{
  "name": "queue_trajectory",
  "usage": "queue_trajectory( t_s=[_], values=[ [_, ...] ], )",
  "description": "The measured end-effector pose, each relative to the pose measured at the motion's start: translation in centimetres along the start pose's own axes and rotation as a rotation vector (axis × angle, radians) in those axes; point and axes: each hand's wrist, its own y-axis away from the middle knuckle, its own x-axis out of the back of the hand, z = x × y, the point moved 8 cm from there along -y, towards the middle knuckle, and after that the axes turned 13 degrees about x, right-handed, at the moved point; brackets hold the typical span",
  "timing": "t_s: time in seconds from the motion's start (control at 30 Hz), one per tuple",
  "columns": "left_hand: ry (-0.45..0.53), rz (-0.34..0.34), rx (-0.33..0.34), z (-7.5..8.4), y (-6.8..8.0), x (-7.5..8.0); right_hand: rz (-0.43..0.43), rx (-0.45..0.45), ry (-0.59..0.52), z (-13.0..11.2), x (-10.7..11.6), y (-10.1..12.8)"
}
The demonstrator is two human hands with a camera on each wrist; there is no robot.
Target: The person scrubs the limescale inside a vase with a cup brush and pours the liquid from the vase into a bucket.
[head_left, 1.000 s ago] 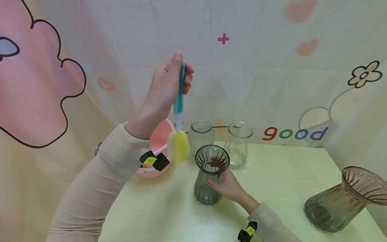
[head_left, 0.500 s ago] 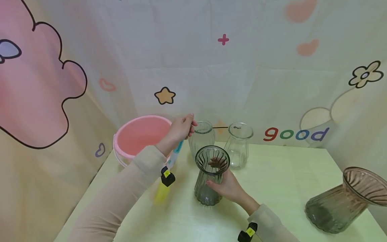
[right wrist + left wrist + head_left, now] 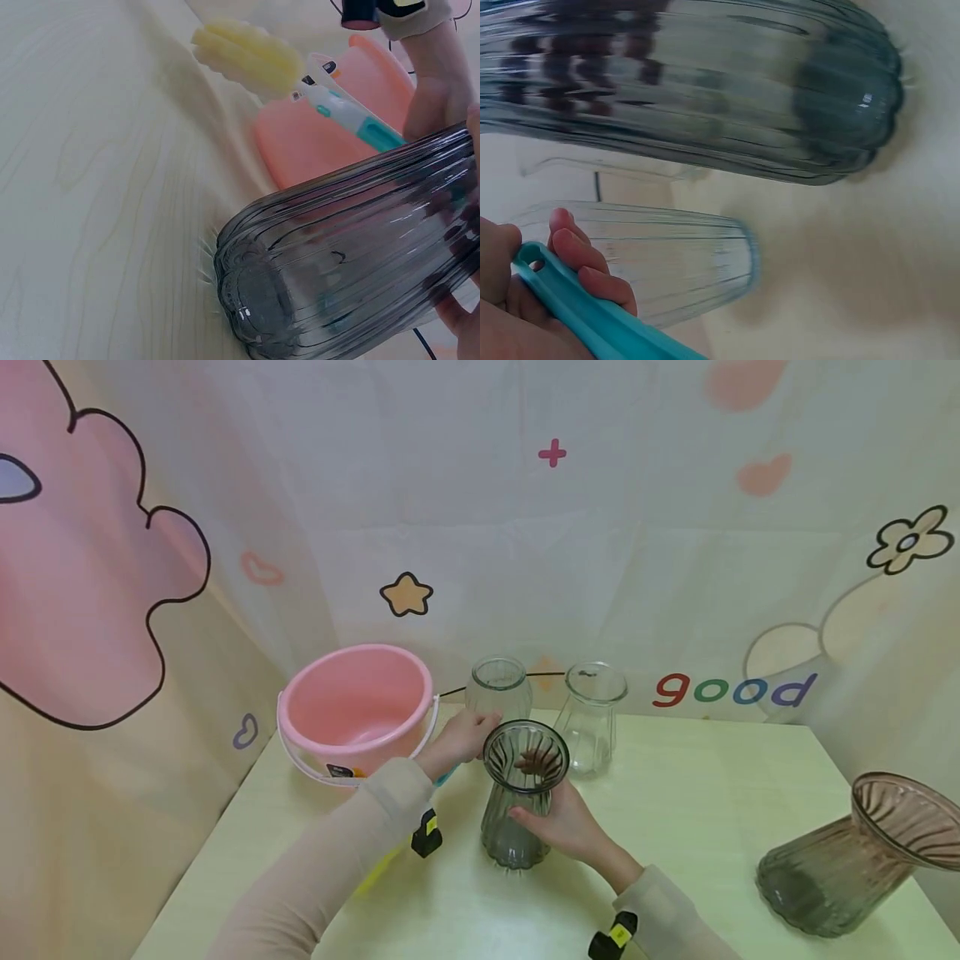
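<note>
Left hand (image 3: 465,735): a second ago raised high against the printed curtain (image 3: 465,460); now down just beside the rim of the fluted grey glass vase (image 3: 506,839), which has barely shifted.
Left grip: fingers curled firmly round the end of a teal handle, leaving no open gap.
Bottle brush (image 3: 259,64): in that fist, its yellow sponge head angled back towards the person, over the table (image 3: 720,827) and apart from the vase. Held at the handle's very end, it could pivot and knock the glass if the wrist turned sharply.
Right hand (image 3: 566,827): thumb and fingers wrapped partway round the vase below its flared mouth. Smooth glass might slip if wet (whether it is, I cannot tell).
Grey vase: upright on the table, between the hands; a hard push at the mouth could tip it.
Clear glass vases (image 3: 590,747): two, close behind; the left fist might nudge the nearer one if it swung wide.
Pink bucket (image 3: 360,748): left of the vases; a trailing sleeve could catch its white handle (image 3: 303,767).
Brown glass vase (image 3: 817,877): well apart, outside the reach of either risk.
</note>
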Motion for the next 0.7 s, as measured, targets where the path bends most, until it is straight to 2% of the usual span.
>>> queue_trajectory(
  t_s=[0.07, 0.13, 0.17, 0.23, 0.3, 0.33, 0.37, 0.4, 0.43, 0.5, 0.6, 0.67, 0.7],
  values=[
    [-0.064, 0.011, -0.041, -0.3, -0.3, -0.6, 0.001, 0.007, 0.007, 0.2, 0.0, 0.0],
    [-0.160, 0.049, -0.151, -1.9, -3.1, -2.4, 0.006, 0.015, 0.009, 0.2, 0.1, 0.1],
    [-0.207, 0.057, -0.181, -2.9, -4.5, -3.3, 0.009, 0.012, 0.005, 0.2, 0.1, 0.1],
    [-0.315, 0.114, -0.295, -4.9, -7.7, -5.3, 0.007, 0.008, -0.003, 0.3, 0.1, 0.2],
    [-0.366, 0.114, -0.309, -7.5, -11.5, -7.6, 0.006, -0.001, -0.010, 0.3, 0.0, 0.3],
    [-0.368, 0.097, -0.268, -8.3, -12.3, -8.2, 0.004, -0.007, -0.013, 0.4, 0.0, 0.4],
    [-0.359, 0.094, -0.258, -8.9, -12.9, -8.7, 0.001, -0.014, -0.014, 0.4, 0.0, 0.4],
    [-0.359, 0.115, -0.274, -9.3, -13.4, -9.2, 0.000, -0.016, -0.012, 0.4, -0.1, 0.4],
    [-0.340, 0.099, -0.246, -9.5, -13.4, -9.4, 0.000, -0.014, -0.008, 0.4, -0.1, 0.4],
    [-0.338, 0.110, -0.223, -9.7, -13.2, -9.5, 0.002, -0.007, -0.004, 0.4, -0.1, 0.4],
    [-0.384, 0.134, -0.217, -8.8, -11.4, -8.9, 0.003, -0.002, 0.007, 0.4, 0.0, 0.2],
    [-0.379, 0.135, -0.168, -7.9, -9.5, -8.0, 0.005, -0.001, 0.006, 0.3, 0.0, 0.2],
    [-0.363, 0.118, -0.110, -7.5, -8.3, -7.5, 0.004, -0.002, 0.009, 0.3, 0.0, 0.1]
  ],
)
